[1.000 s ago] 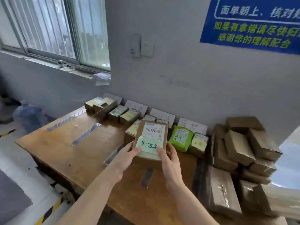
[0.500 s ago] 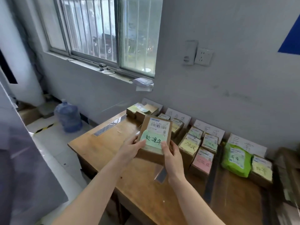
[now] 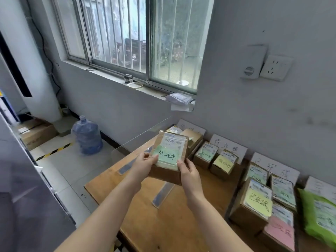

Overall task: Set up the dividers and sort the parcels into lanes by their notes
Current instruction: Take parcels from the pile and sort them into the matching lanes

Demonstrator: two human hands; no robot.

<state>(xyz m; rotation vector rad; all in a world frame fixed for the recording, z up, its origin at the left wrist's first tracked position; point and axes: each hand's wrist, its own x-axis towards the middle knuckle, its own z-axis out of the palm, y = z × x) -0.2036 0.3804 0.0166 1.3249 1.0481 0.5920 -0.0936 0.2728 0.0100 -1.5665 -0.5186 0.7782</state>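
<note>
Both hands are holding one brown cardboard parcel point(image 3: 171, 171) in the air above the left part of the wooden bench point(image 3: 163, 224), well short of the wall. The left hand point(image 3: 145, 165) is gripping the parcel's near left edge, thumb lying on top against the green note point(image 3: 167, 156) and fingers curling under. The right hand point(image 3: 189, 174) is gripping the near right corner the same way. The parcel's long axis is running away from the person toward the wall and leaning slightly right. Its top face is tipping up toward the camera, with the barcode label at the far end and the handwritten note at the near end. A clear divider point(image 3: 141, 140) is standing along the bench's left side, and another point(image 3: 162, 194) is sitting just below the parcel. More noted parcels point(image 3: 224, 163) are sitting in lanes to the right, under white paper signs point(image 3: 228, 145) leaning on the wall. A green mailer bag point(image 3: 320, 217) is lying at far right.
</note>
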